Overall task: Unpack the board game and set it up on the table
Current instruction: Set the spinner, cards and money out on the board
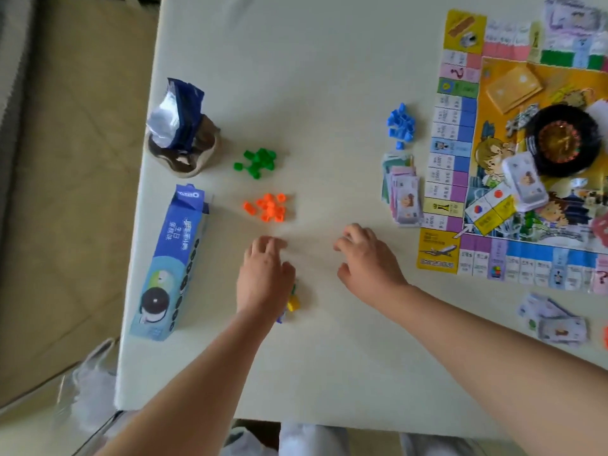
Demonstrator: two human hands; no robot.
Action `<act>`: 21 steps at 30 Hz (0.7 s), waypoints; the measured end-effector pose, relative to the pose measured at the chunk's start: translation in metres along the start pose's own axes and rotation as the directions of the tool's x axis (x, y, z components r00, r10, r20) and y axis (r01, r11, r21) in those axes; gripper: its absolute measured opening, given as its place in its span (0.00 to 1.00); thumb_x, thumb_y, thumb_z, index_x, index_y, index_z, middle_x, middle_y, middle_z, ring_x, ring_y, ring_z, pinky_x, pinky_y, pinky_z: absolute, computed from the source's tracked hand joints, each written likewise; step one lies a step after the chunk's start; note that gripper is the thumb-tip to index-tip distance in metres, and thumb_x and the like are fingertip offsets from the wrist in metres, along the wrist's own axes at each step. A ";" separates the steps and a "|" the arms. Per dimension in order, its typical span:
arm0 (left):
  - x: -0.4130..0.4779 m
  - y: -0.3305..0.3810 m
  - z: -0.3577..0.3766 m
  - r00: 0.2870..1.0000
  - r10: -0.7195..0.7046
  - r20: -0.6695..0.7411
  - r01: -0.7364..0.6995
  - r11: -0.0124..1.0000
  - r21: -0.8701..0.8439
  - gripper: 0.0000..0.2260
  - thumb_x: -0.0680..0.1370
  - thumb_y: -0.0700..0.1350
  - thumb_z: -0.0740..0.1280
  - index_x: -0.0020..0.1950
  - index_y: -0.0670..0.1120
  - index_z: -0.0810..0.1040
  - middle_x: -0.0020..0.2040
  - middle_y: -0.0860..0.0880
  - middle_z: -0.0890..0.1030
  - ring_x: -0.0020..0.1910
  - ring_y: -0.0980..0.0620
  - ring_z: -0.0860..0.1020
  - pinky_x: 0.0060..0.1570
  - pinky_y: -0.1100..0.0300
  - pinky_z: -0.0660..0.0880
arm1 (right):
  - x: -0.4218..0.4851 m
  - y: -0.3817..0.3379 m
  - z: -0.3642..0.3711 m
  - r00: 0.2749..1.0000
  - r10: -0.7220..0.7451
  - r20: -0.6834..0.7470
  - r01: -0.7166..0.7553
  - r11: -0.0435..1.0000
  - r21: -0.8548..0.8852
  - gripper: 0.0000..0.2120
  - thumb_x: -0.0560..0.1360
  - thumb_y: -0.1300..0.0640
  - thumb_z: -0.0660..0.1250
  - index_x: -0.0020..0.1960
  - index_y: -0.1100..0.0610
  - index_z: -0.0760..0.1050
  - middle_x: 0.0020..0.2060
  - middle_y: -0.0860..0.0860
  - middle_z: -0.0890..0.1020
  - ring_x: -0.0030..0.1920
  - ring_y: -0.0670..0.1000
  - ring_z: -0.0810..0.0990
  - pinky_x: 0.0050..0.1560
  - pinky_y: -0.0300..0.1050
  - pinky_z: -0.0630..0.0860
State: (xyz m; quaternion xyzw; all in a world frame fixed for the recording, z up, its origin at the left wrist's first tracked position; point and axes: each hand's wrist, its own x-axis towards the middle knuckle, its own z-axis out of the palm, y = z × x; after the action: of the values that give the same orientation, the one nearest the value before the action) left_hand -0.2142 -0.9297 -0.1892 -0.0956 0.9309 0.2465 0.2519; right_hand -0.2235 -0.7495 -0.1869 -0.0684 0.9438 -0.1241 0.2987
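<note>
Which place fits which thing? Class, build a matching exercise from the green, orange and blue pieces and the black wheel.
Things: 1 green pieces; 2 orange pieces; 3 blue pieces; 4 black wheel.
Places: A on the board; B beside the open bag; C off the board, at its edge; D beside the blue box.
Pairs: 1-B; 2-D; 3-C; 4-A.

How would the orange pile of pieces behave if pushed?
The orange pieces lie as a loose heap, one apart at its left, so a push probably scatters them. They look like small hard plastic: likely light and stiff. The smooth table should let them slide.
</note>
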 end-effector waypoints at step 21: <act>0.088 -0.031 -0.041 0.968 0.208 -0.137 -0.218 0.974 -0.058 0.08 0.73 0.34 0.68 0.49 0.44 0.80 0.51 0.45 0.74 0.43 0.43 0.77 0.43 0.55 0.72 | 0.106 -0.073 -0.009 0.983 -0.076 -0.165 0.101 0.983 0.152 0.11 0.70 0.66 0.67 0.51 0.62 0.72 0.50 0.58 0.71 0.44 0.62 0.76 0.40 0.51 0.70</act>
State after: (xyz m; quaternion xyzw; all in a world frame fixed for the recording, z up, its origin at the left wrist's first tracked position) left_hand -0.2971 -0.9814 -0.2164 -0.0202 0.9406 0.2992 0.1590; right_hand -0.3111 -0.8396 -0.2180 -0.0763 0.9475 -0.2175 0.2215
